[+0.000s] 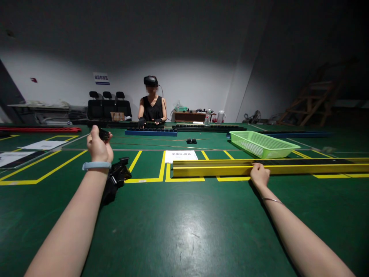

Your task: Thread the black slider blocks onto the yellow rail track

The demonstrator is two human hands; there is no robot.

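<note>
My left hand (pixel 99 148) is raised over the table at the left, its fingers closed round a small black part (pixel 103 134) whose exact kind I cannot make out. Below and to the right of that wrist lies a heap of black parts (pixel 115 179), partly hidden by my forearm. On the right, my right hand (pixel 260 176) has its fingers bent against the front wall of a long yellow rail (pixel 213 170). This rail lies lengthwise across the table and runs out of view at the right. A dark strip (pixel 314 161) lies inside its channel.
Behind the rail sits a light green basket (pixel 262 144). Two small black parts (pixel 191 141) lie near thin rods at mid-table. Across the table a person (pixel 152 107) handles parts by a blue rail (pixel 151 132). A red rail (pixel 40 129) and paper sheets (pixel 43 145) lie left.
</note>
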